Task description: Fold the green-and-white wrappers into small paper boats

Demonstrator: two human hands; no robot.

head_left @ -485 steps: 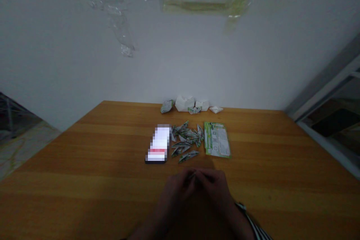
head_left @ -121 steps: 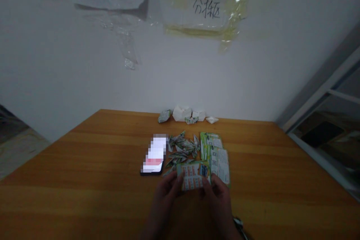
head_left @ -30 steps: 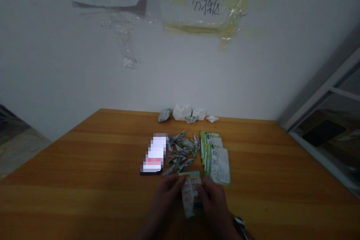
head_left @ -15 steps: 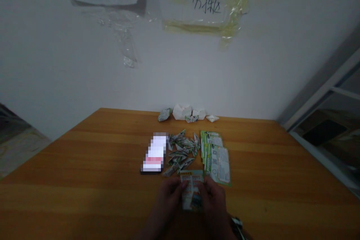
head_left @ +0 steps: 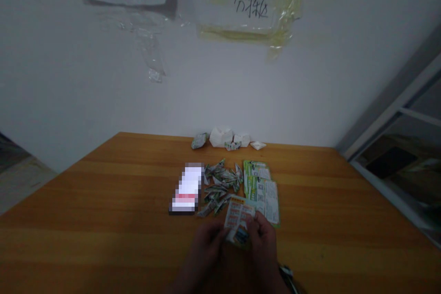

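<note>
A small printed paper card (head_left: 236, 216) with orange and blue print is held tilted above the table's near part. My right hand (head_left: 264, 236) pinches its right side, thumb on top. At the card's lower left edge, my left hand (head_left: 207, 241) has its fingers curled and its thumb tip against the paper. Just beyond lies a pile of folded paper pieces (head_left: 220, 179). Green and white printed cards (head_left: 268, 195) are stacked to the right, partly behind my right hand.
A phone (head_left: 188, 188) with a blurred lit screen lies left of the folded pieces. Along the wall stand white folded paper shapes (head_left: 221, 137) and a crumpled printed paper piece (head_left: 200, 141). A shelf frame (head_left: 413, 112) is at the right of the wooden table (head_left: 103, 202).
The card has turned and tilted, its upper edge swinging leftward and up. My left hand has slipped down to its lower left edge. The view has shifted slightly.
</note>
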